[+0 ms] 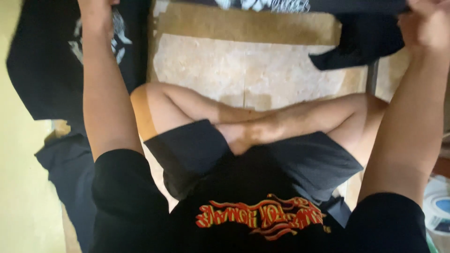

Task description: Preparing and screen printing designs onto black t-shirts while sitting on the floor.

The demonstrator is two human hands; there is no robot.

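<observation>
black cloth: i'm watching a dark t-shirt stretching along the top edge.
left hand: gripping its left end.
right hand: clenching its right end.
open room: pale tiled floor lying bare between both arms.

Two hands, left hand and right hand, one black shirt.

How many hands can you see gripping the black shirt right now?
2. The left hand grips the black shirt at the top left corner of the view; the right hand grips it at the top right. Both are partly cut off by the frame edge.
</observation>
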